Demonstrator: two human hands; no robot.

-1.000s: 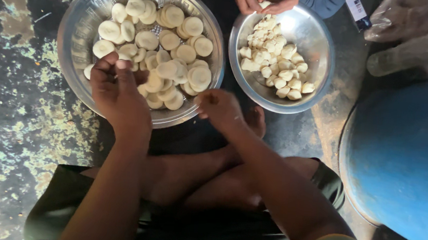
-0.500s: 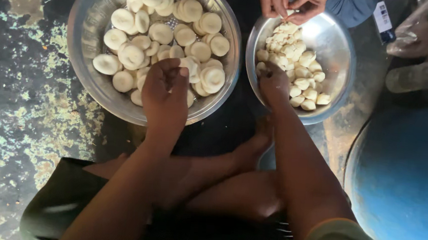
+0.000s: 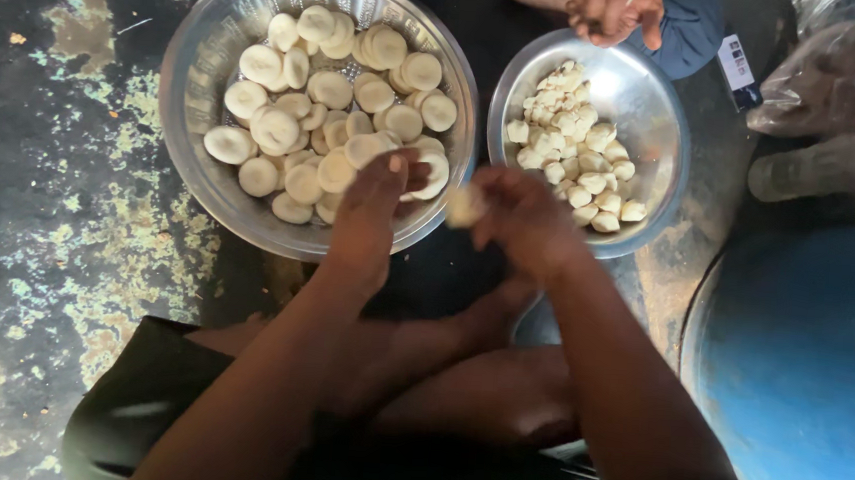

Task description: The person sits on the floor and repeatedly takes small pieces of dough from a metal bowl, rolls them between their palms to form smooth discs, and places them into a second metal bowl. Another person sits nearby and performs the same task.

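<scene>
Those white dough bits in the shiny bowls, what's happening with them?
A person sitting on the floor holds one small white dough piece in the right hand, between two metal bowls. The left hand hovers over the rim of the large metal bowl of flattened dough rounds. The smaller metal bowl of little dough lumps sits beside it, where another person's hands work too.

A small white rectangular label [image 3: 737,71] with dark print lies at the upper right of the frame. Right of it sit clear plastic bags [image 3: 838,108], crumpled.
</scene>
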